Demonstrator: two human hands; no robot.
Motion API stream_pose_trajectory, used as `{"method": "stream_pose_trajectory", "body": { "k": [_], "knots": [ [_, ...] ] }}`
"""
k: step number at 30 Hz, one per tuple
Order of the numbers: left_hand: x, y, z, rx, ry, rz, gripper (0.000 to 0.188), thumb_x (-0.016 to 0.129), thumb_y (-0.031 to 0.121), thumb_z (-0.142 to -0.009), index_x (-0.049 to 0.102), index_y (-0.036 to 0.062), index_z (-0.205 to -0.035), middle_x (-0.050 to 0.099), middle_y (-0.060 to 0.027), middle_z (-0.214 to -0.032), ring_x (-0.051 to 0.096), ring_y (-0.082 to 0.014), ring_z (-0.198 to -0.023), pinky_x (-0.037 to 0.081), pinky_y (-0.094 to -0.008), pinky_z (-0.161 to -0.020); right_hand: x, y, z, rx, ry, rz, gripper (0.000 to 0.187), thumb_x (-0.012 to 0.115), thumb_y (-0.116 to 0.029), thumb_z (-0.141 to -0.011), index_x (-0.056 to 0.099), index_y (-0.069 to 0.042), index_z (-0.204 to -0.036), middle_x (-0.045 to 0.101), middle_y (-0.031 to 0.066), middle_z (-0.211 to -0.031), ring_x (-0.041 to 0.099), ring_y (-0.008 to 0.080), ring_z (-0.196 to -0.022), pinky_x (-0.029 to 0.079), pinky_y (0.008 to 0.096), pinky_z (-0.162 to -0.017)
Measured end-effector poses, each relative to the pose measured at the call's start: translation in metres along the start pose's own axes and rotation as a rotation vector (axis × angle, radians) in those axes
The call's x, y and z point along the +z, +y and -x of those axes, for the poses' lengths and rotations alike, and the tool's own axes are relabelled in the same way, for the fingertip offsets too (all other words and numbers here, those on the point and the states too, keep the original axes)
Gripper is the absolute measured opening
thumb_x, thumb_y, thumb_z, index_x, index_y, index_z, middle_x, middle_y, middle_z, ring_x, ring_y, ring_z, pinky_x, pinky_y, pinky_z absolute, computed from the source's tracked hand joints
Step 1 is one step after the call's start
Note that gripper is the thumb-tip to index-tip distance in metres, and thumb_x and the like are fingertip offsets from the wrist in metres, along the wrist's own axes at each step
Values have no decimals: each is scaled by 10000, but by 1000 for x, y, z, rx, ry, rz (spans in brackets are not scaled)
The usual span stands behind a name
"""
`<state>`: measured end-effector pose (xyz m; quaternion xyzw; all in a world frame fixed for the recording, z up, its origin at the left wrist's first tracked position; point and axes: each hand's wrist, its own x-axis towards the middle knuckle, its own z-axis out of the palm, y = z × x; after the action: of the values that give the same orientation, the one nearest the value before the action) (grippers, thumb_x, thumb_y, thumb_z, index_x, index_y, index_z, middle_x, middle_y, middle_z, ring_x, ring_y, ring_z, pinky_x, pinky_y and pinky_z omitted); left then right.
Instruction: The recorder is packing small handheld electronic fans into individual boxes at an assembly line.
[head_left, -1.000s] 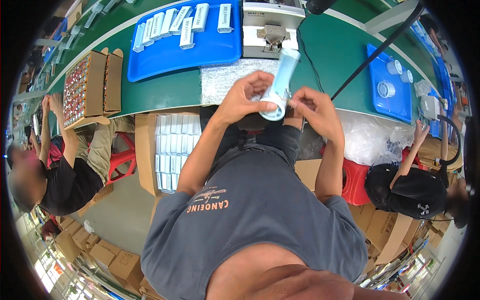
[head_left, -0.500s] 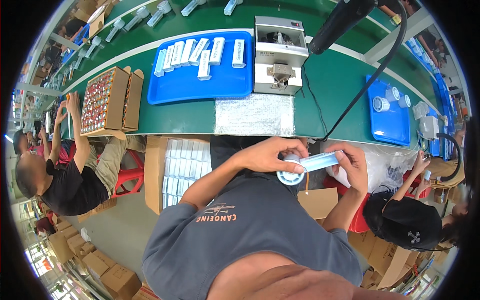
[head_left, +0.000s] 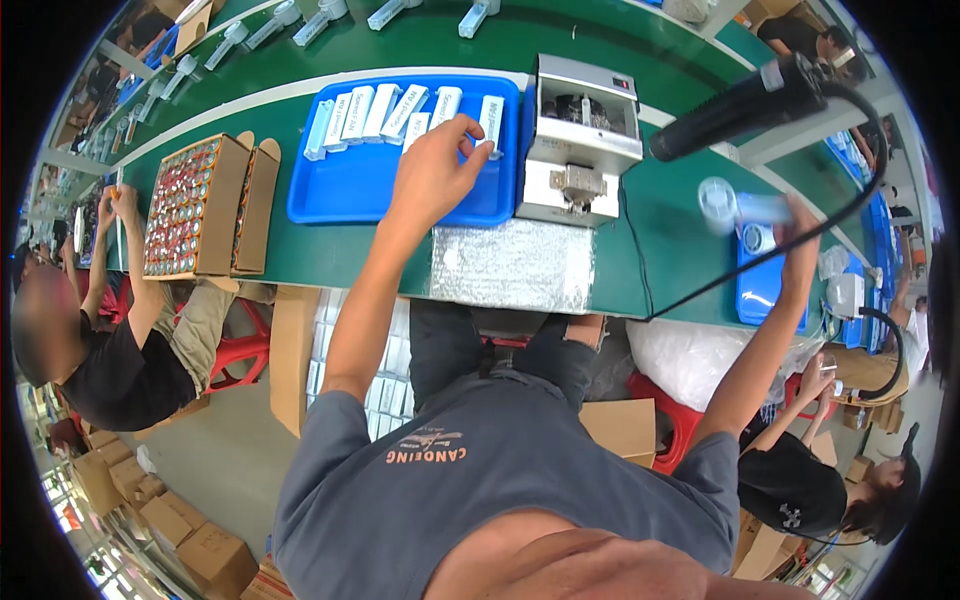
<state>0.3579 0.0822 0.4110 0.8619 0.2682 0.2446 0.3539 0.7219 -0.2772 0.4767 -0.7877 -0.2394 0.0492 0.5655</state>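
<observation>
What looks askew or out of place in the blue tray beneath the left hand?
One slanted piece in the tray tilts more than its neighbours; a lone piece lies apart, near the left hand.

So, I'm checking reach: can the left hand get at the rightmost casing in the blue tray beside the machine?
Likely yes: the left hand is close beside the rightmost casing, which lies apart from the other casings, with no other item seen on top.
</observation>
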Motion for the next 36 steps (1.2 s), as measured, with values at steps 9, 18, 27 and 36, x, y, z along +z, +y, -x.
{"method": "stream_pose_trajectory", "body": {
  "k": [9,18,27,36],
  "knots": [
    [32,-20,-23,-21,47,-348,367,709,272,-889,564,-31,-1037,641,-222,-950,682,-409,-780,559,-483,-636,223,27,-253,298,-466,-421,313,557,-308,-1020,608,-50,-1189,725,174,-1095,688,209,-841,541,304,-780],
    [26,-16,-20,-143,-30,-214,408,688,197,-882,566,-22,-1205,609,-202,-1036,662,-421,-740,550,-485,-633,416,26,-383,210,-304,-587,346,599,-286,-1011,540,-12,-1215,730,195,-1006,723,268,-797,574,364,-670],
    [28,-16,-20,-135,-54,-181,448,659,213,-908,527,-54,-1243,570,-205,-1034,648,-403,-695,552,-470,-613,468,33,-425,270,-341,-684,451,565,-316,-1023,458,14,-1311,694,221,-1076,719,311,-844,599,366,-678],
    [31,-20,-12,-74,-17,-247,405,651,201,-884,532,-77,-1154,557,-225,-1005,654,-413,-700,554,-469,-585,406,21,-346,247,-494,-645,461,556,-255,-1006,429,-28,-1387,664,186,-1195,693,324,-978,577,384,-789]
  ]
}}
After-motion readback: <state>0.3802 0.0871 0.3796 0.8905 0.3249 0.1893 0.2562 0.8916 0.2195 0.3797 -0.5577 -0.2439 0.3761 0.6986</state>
